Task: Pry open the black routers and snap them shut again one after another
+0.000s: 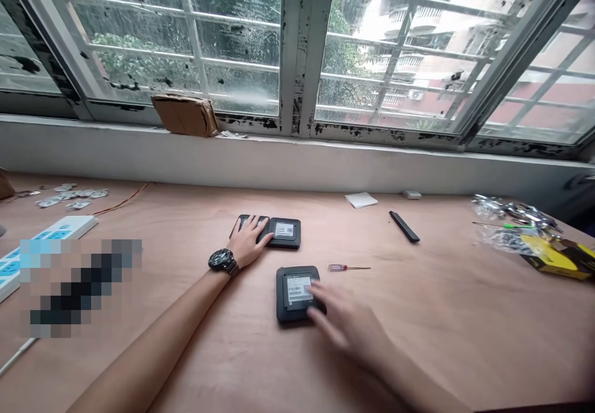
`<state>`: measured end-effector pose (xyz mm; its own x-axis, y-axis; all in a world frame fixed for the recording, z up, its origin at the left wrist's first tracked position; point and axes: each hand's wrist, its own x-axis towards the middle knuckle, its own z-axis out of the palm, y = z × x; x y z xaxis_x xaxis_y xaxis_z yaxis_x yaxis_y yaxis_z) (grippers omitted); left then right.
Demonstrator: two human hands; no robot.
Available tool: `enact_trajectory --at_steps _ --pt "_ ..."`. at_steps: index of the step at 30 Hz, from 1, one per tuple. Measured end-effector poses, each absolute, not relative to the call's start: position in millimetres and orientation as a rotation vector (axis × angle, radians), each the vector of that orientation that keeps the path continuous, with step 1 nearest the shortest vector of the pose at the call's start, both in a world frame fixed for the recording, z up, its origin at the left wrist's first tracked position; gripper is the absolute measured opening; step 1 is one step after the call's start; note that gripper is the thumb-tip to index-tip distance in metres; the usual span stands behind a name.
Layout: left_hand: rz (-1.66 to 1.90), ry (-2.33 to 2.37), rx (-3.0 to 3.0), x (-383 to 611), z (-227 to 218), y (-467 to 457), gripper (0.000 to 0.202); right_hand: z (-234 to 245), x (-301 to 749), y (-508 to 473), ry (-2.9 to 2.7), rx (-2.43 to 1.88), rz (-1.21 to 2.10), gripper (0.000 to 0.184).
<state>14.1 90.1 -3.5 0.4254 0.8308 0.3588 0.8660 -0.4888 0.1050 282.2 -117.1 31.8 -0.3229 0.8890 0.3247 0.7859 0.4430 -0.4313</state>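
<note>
Black plastic device (290, 309) lay at lower centre of the tabletop (465, 351), its white label (298, 289) facing up. Nearly square, it showed no clear long axis, though the label ran roughly left to right, tipped slightly up at the right. The right hand (351, 329), blurred, reached its right edge with the grip spread, pinching nothing. Just left of centre, the left hand (248, 242), a wristwatch (223, 261) on its wrist, lay over a second black device (244, 222), its grip spread flat, not pinching. Just beside that sat a third black device (284, 233), label up. A red-handled screwdriver (346, 268) lay right of the near device. At far left were a white power strip (46, 245) and small metal plates (72, 195). Farther right lay a black bar (404, 227), a white pad of paper (361, 199), plastic bags (509, 224) and a yellow box (558, 257). A cardboard packet (185, 115) sat on the window ledge at upper left
</note>
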Motion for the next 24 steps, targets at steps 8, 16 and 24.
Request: enact_trajectory --at_steps 8,16,24 --pt "-0.772 -0.95 -2.886 26 21 -8 0.043 35 359 -23 -2.152 -1.596 0.324 0.034" --pt "-0.716 -0.88 -3.062 39 13 -53 0.079 10 347 -31 -2.114 -1.496 0.346 0.03" --pt "-0.635 -0.824 -3.227 23 13 -28 0.085 7 353 -27 -2.08 -1.514 0.322 0.023"
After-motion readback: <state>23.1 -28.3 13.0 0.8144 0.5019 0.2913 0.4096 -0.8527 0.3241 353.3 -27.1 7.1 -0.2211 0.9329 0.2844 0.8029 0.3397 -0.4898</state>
